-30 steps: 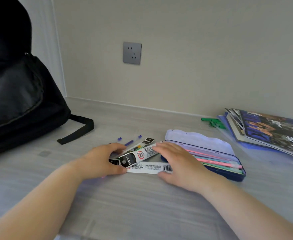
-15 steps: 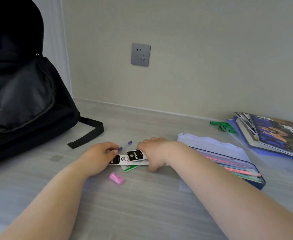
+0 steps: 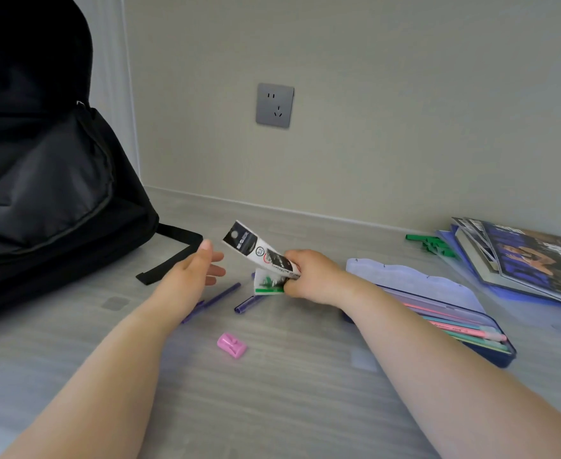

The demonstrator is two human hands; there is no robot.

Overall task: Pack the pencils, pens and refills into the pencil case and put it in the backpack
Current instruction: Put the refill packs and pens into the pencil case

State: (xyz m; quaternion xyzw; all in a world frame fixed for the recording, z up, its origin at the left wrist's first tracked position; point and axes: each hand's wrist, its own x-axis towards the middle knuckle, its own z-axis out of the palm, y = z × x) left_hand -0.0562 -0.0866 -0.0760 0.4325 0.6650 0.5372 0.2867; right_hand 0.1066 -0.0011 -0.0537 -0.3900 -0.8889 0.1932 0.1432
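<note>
My right hand (image 3: 315, 274) is shut on a bundle of refill packs (image 3: 259, 251), a black-and-white one tilted up to the left with a green-and-white one under it, lifted off the surface. My left hand (image 3: 199, 265) hovers open just left of the packs, fingers apart, holding nothing. Two purple pens (image 3: 221, 294) lie on the grey surface below the hands. The blue pencil case (image 3: 454, 321) lies open at the right with pink and green pencils inside, its lid (image 3: 411, 276) folded back. The black backpack (image 3: 40, 180) stands at the left.
A pink sharpener (image 3: 232, 345) lies in front of the pens. A stack of magazines and a blue folder (image 3: 521, 260) sits at the far right, with green pieces (image 3: 431, 243) beside it. A backpack strap (image 3: 170, 256) trails toward my left hand. A wall socket (image 3: 275, 105) is behind.
My right hand has gathered the refill packs and lifted them off the surface, tilted up. My left hand let go and opened. The purple pens beneath are now uncovered.
</note>
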